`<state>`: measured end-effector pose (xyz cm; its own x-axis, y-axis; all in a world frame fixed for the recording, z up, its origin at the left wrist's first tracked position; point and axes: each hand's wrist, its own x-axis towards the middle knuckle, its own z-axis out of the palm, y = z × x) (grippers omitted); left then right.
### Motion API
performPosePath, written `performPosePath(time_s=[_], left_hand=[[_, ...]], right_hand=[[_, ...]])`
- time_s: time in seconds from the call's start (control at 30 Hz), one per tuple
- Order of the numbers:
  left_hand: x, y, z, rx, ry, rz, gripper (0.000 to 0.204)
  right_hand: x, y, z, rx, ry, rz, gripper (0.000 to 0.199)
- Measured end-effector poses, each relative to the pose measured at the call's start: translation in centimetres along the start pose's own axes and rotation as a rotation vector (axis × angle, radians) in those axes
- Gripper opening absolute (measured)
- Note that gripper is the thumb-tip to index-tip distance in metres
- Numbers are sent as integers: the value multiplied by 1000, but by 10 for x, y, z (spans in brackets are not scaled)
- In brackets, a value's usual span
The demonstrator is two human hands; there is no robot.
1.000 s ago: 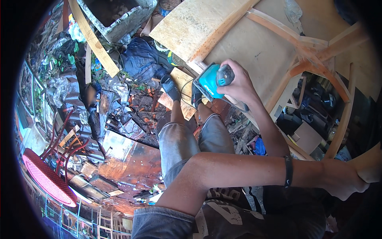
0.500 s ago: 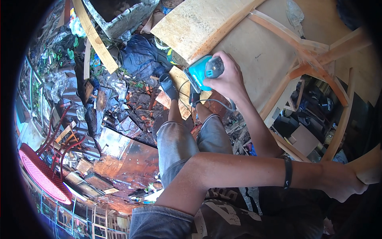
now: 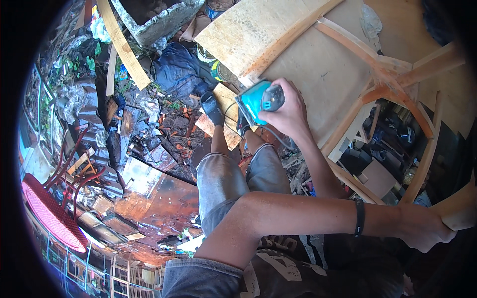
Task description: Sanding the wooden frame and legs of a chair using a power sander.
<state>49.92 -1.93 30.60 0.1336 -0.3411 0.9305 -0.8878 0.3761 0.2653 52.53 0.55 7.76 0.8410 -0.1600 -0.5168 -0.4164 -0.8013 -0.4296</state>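
The right hand is clamped over the top of a turquoise sander, fingers curled round its grey knob, pressing it against the edge of a pale wooden seat. The sander sits at the seat's near corner, just above the person's knees, its cord trailing down beside the wrist. The left arm crosses the body, black wristband showing, and the left hand closes around a curved wooden part at the far right, fingers wrapped tight about it. Chair legs fan out beyond the seat. Below, feet in dark shoes stand among scrap wood and rubble; a red mesh chair lies off to the left.
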Motion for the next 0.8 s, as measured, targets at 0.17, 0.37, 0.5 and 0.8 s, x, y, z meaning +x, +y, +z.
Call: performPosePath(time_s=[0.17,0.37,0.5,0.8], left_hand=[[0,-1,-1,29,12,8,14],[-1,-2,-3,82,12,24,14],[-1,-4,-6,109,23,25,14],[-1,-11,-9,184,32,35,14]], right_hand=[[3,-5,1,52,42,-68,56],[3,-10,6,-19,-10,-28,56],[3,-10,9,84,116,-199,58],[2,-3,3,44,40,-100,56]])
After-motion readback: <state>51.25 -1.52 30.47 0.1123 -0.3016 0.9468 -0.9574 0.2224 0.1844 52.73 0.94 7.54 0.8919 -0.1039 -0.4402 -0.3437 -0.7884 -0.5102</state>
